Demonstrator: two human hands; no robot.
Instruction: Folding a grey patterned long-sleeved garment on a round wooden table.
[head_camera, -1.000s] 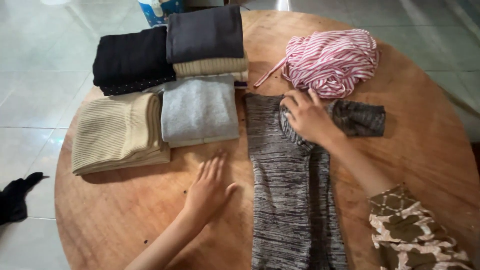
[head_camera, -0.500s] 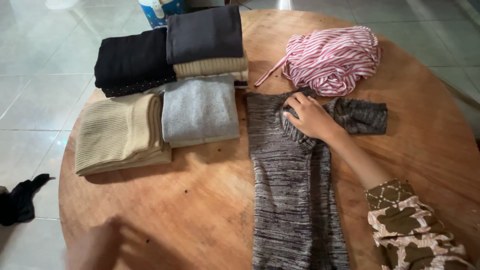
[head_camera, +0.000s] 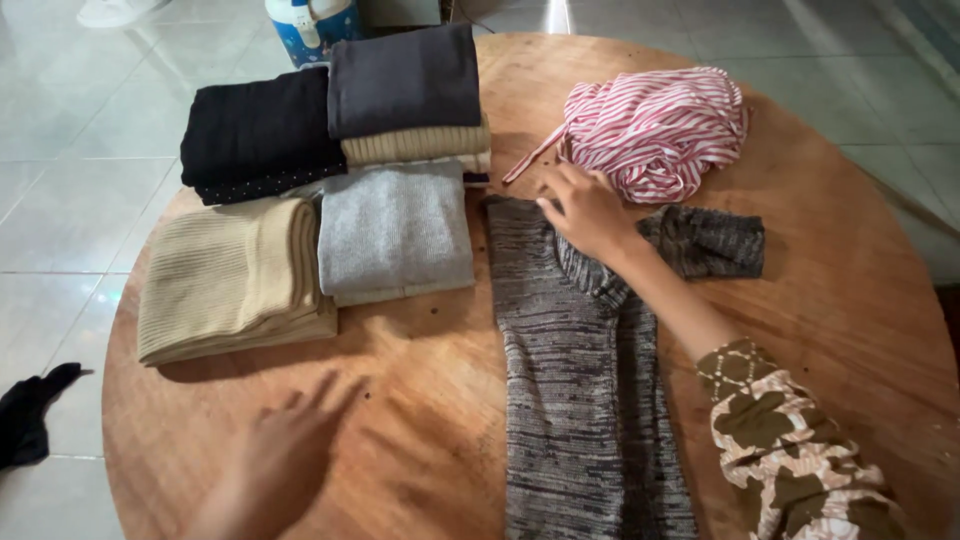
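A grey-brown marled knit sweater lies lengthwise on the round wooden table, one sleeve folded out to the right. My right hand rests flat on its collar end, fingers spread, gripping nothing. My left hand is blurred with motion, fingers apart, over the bare wood left of the sweater and holding nothing. A crumpled red-and-white striped garment lies just beyond my right hand.
Folded knitwear sits at the table's left: a beige piece, a light grey one, a black one, and a dark grey one on a cream one. A black cloth lies on the tiled floor.
My left hand left the table, then came back into view lower left, moving. My right hand slid from the collar fold toward the sweater's top edge and flattened.
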